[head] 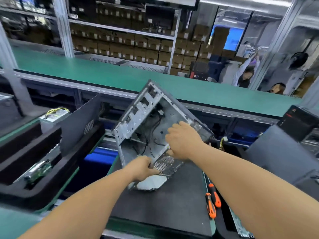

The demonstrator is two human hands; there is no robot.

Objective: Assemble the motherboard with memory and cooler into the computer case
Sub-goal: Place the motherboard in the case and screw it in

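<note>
**Empty case tipped up on the mat, board not yet in**

A factory line runs through the room: a long green belt (120,76) crosses behind the work spot, with shelves of brown boxes (131,47) beyond it. On the near side lies a dark mat (160,204), the working surface, and two orange-handled screwdrivers (213,200) rest at its right edge.

The computer case (151,128) stands tilted on the mat, its open side facing the person, loose black cables hanging inside. No board sits in it. The left hand (143,168) has its grip clamped on the near lower edge of the case, by the round vent grille. The right hand (183,140) grips the same near rail further right, its fingers reaching over into the case interior.

To the left, a black foam tray (34,152) holds a green circuit board (38,171), probably the motherboard, well apart from the case.

The step in hand looks like positioning the case. The next move likely calls for laying it flat, open side up, clearing the cables aside, then fetching the board from the tray.
</note>
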